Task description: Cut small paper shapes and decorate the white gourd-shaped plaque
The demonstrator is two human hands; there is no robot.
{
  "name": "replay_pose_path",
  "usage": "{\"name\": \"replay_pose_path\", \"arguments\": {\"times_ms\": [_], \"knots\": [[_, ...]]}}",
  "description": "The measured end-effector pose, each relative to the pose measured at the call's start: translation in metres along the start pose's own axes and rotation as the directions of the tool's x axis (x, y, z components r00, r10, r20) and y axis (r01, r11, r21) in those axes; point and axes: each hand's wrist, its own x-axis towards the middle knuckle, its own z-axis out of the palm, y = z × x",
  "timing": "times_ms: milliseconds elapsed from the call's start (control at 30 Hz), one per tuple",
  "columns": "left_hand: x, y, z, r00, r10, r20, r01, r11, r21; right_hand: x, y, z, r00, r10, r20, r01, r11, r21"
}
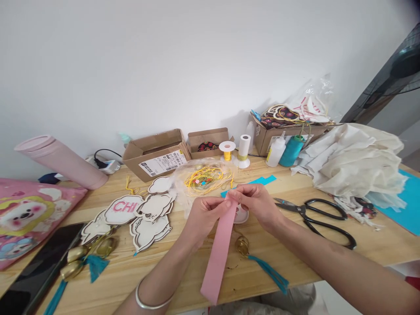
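Note:
Between my two hands hangs a pink strip (219,258), its top end pinched in the fingers and its lower end reaching toward the table's front edge. My left hand (208,214) closes on the left side of that end, thumb on top. Against it from the right, my right hand (256,201) pinches the same end. A light, pink-marked piece (242,214) shows partly behind the right hand. Below lies a brass bell (242,246) with a teal tassel (271,273). Black-handled scissors (305,212) rest open to the right.
Cloud-shaped plaques (151,227) and brass bells (74,269) lie left, beside a phone (36,271). Behind are cardboard boxes (155,155), yellow cords (206,179), thread spools (227,151) and a glue bottle (276,151). Crumpled cream fabric (354,159) heaps up at right.

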Motion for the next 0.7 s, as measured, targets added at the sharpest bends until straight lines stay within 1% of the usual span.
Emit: {"name": "replay_pose_path", "arguments": {"times_ms": [167, 267, 367, 500, 600, 667, 700], "knots": [[0.002, -0.002, -0.004, 1.0, -0.004, -0.013, 0.003, 0.996, -0.085, 0.004, -0.006, -0.008, 0.993, -0.049, 0.104, 0.067, 0.983, -0.173], [0.003, -0.003, -0.005, 1.0, -0.019, 0.019, 0.021, 0.991, -0.134, 0.005, -0.008, -0.011, 0.993, -0.09, 0.076, 0.105, 0.968, -0.229], [0.003, -0.003, -0.005, 0.999, -0.044, 0.029, 0.047, 0.989, -0.138, 0.004, -0.011, -0.009, 0.978, -0.191, 0.088, 0.206, 0.95, -0.234], [0.001, -0.002, -0.004, 0.999, -0.026, 0.036, 0.031, 0.989, -0.145, 0.002, -0.014, -0.006, 0.95, -0.273, 0.155, 0.312, 0.874, -0.372], [0.001, -0.002, -0.003, 0.999, -0.008, 0.046, 0.016, 0.986, -0.169, 0.002, -0.012, -0.007, 0.913, -0.369, 0.174, 0.407, 0.799, -0.443], [0.002, -0.001, -0.002, 0.999, -0.008, 0.045, 0.016, 0.982, -0.188, 0.003, -0.009, -0.009, 0.87, -0.452, 0.196, 0.486, 0.725, -0.488], [0.002, -0.001, -0.002, 0.999, -0.009, 0.044, 0.017, 0.98, -0.197, 0.003, -0.008, -0.01, 0.842, -0.494, 0.218, 0.529, 0.674, -0.515]]}}
